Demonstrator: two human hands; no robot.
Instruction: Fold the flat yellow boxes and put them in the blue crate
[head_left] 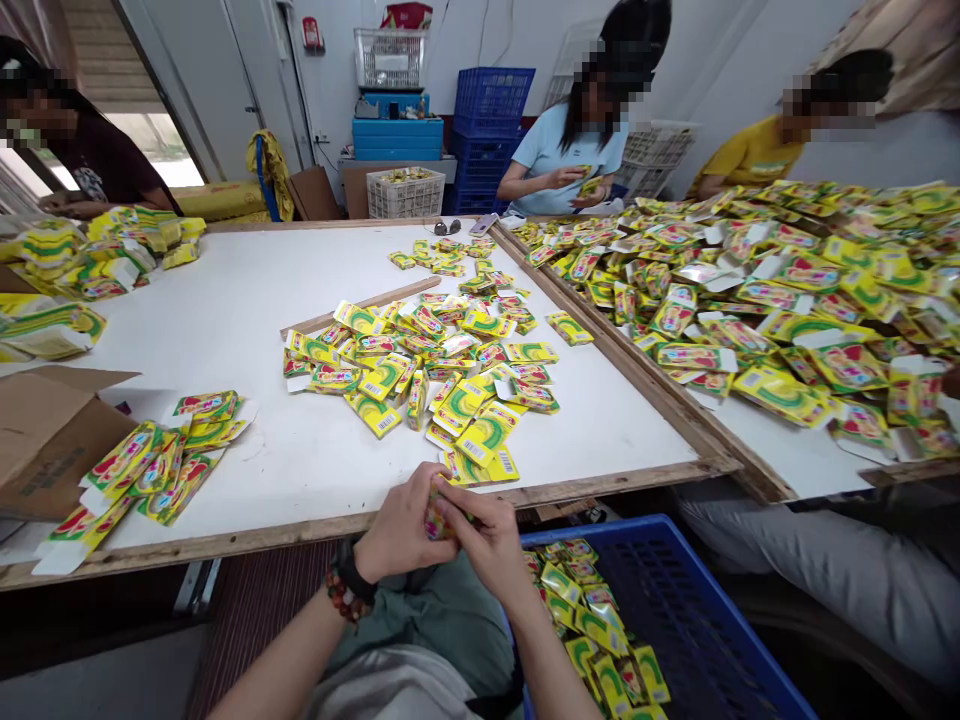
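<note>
My left hand [401,525], with a dark band and a beaded bracelet at its wrist, is closed around a small colourful box [437,520] in front of the table's near edge. The fingers of my right hand [489,535] pinch the same box from the other side, and both hands hide most of it. Just beyond my hands lies a loose pile of small yellow and green printed boxes [390,375], some with white end flaps open. To the right below the table, a blue plastic crate [667,570] holds many similar boxes.
A cardboard carton [60,440] stands at left beside flat, unfolded boxes [161,460]. Wooden strips [615,350] edge and divide the white table [315,470]. A large box heap [750,300] covers the right section. Several people sit around, one in light blue [551,150] across the table.
</note>
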